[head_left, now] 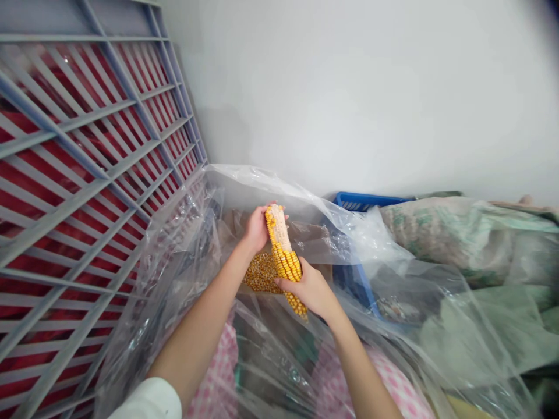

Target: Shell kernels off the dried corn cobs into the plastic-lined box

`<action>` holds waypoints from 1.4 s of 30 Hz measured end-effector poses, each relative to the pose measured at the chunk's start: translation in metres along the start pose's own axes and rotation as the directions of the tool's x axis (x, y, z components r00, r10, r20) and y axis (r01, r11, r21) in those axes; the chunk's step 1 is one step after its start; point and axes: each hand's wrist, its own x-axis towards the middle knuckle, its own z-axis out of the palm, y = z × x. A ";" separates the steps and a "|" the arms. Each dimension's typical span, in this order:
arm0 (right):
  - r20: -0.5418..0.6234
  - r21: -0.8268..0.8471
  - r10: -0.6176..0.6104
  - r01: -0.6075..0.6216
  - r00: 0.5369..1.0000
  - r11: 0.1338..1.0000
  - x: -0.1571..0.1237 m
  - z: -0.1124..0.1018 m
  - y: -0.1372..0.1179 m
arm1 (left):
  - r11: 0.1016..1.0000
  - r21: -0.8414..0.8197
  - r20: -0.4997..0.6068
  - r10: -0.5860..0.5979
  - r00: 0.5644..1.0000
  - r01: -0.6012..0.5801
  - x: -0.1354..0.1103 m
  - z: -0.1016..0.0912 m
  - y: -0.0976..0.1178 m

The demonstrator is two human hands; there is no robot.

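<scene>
While a white wall [371,87] rises ahead, a grey slatted rack [87,145] stands left of the clear plastic bag [244,180], with a blue crate [367,201] behind it and a woven sack [454,238] to its right. Above the bag's opening, my hands are close together, my left hand [255,230] clamped around the upper end of a dried corn cob [283,256] and my right hand [308,288] around its lower half. Loose yellow kernels [261,273] lie in the bag just beneath the cob.

L hand [257,230], R hand [308,288] grip dried cob [282,247] over loose kernels [261,273].
</scene>
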 end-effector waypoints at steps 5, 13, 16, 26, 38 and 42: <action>0.030 0.083 -0.033 0.031 0.999 0.996 -0.001 -0.005 0.003 | 0.994 0.086 0.050 0.066 0.997 -0.070 -0.001 -0.002 0.002; 0.002 0.000 -0.021 0.021 1.000 1.000 -0.001 -0.006 0.002 | 0.996 0.069 0.080 0.050 0.995 -0.056 0.000 -0.003 0.003; -0.009 -0.068 -0.007 0.007 1.000 0.998 -0.002 -0.005 0.001 | 0.995 0.070 0.040 0.065 0.997 -0.067 0.002 -0.004 -0.001; 0.031 0.022 -0.007 0.007 0.999 1.000 0.000 -0.005 0.007 | 0.996 -0.052 0.044 -0.065 0.997 0.068 0.002 -0.005 0.004; 0.079 0.187 -0.039 0.023 0.996 0.982 0.001 -0.008 0.006 | 0.982 -0.186 0.178 -0.005 0.984 0.039 -0.001 -0.007 0.006; 0.041 0.078 -0.024 0.020 0.999 0.997 0.001 -0.008 0.007 | 0.982 -0.183 0.131 -0.021 0.991 0.045 -0.002 -0.006 0.006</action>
